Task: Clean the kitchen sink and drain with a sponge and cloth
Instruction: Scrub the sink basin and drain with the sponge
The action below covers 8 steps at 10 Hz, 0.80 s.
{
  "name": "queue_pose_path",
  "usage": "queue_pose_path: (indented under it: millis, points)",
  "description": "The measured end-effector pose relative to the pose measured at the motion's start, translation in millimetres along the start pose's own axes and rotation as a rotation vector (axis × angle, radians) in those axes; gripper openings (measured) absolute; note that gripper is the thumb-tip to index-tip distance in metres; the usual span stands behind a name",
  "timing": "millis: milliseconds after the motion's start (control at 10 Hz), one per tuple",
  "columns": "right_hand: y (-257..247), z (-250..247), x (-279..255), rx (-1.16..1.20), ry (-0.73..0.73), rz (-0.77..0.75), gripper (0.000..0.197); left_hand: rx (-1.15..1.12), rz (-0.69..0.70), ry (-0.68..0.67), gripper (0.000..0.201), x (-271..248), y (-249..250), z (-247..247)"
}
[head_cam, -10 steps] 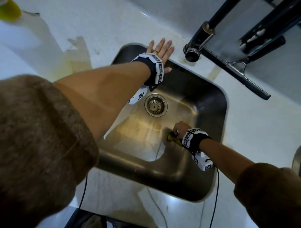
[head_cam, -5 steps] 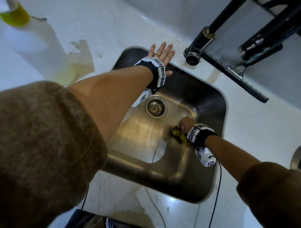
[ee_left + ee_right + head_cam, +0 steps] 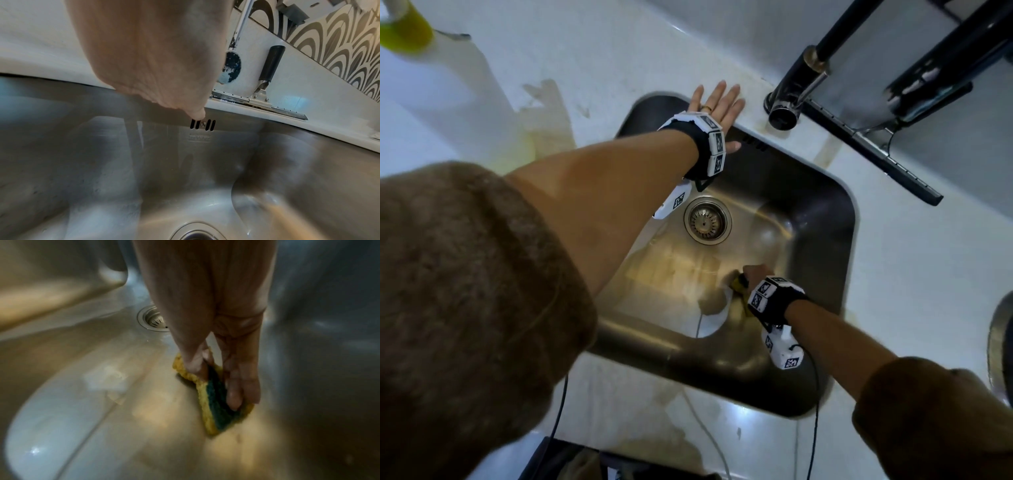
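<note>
A stainless steel sink (image 3: 822,219) is set in a white counter, with a round drain strainer (image 3: 707,221) in its floor. My right hand (image 3: 755,274) is down in the basin and grips a yellow sponge (image 3: 207,404) with a green scouring side, pressing it on the sink floor to the right of the drain (image 3: 153,319). My left hand (image 3: 717,102) lies flat, fingers spread, on the counter at the sink's far rim. In the left wrist view its palm (image 3: 152,53) hangs above the overflow slots (image 3: 203,125). No cloth is in view.
A black faucet (image 3: 796,92) stands behind the sink, with a black-handled squeegee (image 3: 876,161) beside it against the backsplash. A white paper towel roll (image 3: 448,99) stands on the counter at far left. Cables (image 3: 816,421) trail from both wrist cameras over the near rim.
My right hand has slid the sponge back and forth a short way across the sink floor right of the drain. The left hand stays flat on the far rim.
</note>
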State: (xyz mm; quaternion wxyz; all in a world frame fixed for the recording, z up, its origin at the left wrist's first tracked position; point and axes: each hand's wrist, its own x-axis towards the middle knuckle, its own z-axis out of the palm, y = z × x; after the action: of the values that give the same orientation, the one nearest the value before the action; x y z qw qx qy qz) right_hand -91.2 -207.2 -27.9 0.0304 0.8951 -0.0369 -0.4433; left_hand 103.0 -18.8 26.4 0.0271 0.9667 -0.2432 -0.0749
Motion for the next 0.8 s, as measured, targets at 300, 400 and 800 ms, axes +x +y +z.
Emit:
queue_pose_path:
  millis: [300, 400, 800]
  points:
    - [-28.5, 23.5, -26.4, -0.051, -0.136, -0.031, 0.029, -0.003, 0.007, -0.006, 0.077, 0.4, 0.2, -0.3]
    - [-45.1, 34.8, -19.3, -0.024, -0.132, -0.054, 0.019, 0.002, 0.013, -0.014, 0.077, 0.9, -1.0, -0.1]
    - [-89.6, 51.3, -15.0, 0.156, -0.322, -0.202, 0.019, 0.013, 0.033, -0.030, 0.076, -0.2, -4.2, 0.7]
